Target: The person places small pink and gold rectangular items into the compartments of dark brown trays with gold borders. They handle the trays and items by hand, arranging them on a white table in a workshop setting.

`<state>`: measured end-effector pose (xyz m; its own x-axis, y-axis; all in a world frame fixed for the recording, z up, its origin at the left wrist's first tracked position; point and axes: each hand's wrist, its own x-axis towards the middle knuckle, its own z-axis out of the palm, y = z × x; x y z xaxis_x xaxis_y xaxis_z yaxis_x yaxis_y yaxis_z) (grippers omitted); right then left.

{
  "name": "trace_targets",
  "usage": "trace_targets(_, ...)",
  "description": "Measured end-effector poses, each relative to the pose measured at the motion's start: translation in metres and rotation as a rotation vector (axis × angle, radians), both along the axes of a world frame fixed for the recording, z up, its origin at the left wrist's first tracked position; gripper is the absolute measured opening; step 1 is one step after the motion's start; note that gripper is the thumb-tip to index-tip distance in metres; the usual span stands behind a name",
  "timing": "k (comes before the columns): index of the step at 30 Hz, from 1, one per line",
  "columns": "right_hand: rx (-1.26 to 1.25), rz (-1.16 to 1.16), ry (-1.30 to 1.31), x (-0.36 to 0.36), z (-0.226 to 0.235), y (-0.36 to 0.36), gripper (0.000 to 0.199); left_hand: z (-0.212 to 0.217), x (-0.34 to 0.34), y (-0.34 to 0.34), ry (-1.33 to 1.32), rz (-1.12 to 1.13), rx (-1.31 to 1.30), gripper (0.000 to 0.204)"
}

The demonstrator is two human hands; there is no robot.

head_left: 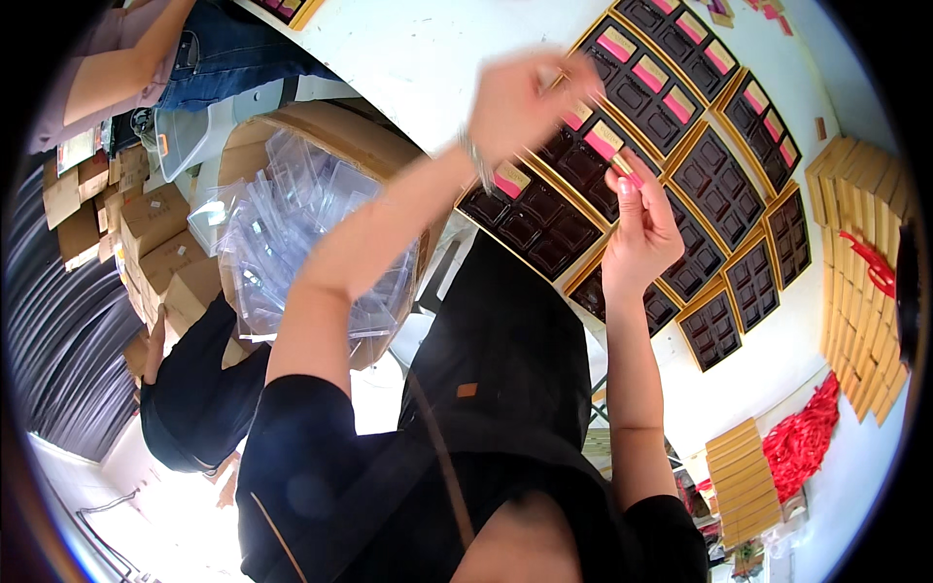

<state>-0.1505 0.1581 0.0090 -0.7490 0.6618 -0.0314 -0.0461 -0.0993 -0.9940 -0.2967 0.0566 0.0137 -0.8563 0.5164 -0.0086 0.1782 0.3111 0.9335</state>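
Observation:
Black compartment trays (pixel 533 222) with gold rims stand in rows on the white table in front of me. Small pink-and-gold rectangular pieces (pixel 604 139) lie in some compartments of the farther trays; the nearer right ones show bare dark compartments. My right hand (pixel 643 233) is closed, pinching a small pink-and-gold piece (pixel 627 172) between thumb and fingers above the trays. Whether it is one piece or a stack I cannot tell. My left hand (pixel 530 105), with a bracelet at its wrist, hovers over the left trays, its fingers smeared by motion.
A large carton (pixel 389 146) full of clear plastic sleeves stands at my left, below the table edge. Stacked gold box parts (pixel 855 291), a red-handled tool (pixel 868 260) and red shredded filler (pixel 805 437) lie to the right. Two other people are at the left, near brown cartons (pixel 160 219).

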Motion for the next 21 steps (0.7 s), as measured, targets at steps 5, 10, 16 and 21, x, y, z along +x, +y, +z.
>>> trace_targets(5,1.023,0.327,0.078,0.028,-0.029,-0.020,0.045,-0.107,-0.170,-0.021,1.081,-0.126,-0.401,0.037)
trace_targets(10,1.139,0.357,0.085,0.029,-0.061,-0.027,0.035,-0.115,-0.127,-0.037,0.941,-0.147,-0.538,0.022)
trace_targets(16,1.272,0.522,-0.133,0.041,-0.062,-0.039,0.045,-0.075,-0.061,-0.046,0.539,-0.133,-0.731,0.022)
trace_targets(21,1.292,0.795,-0.414,0.056,-0.055,-0.040,0.090,-0.098,-0.079,-0.074,0.524,0.077,-0.251,0.031)
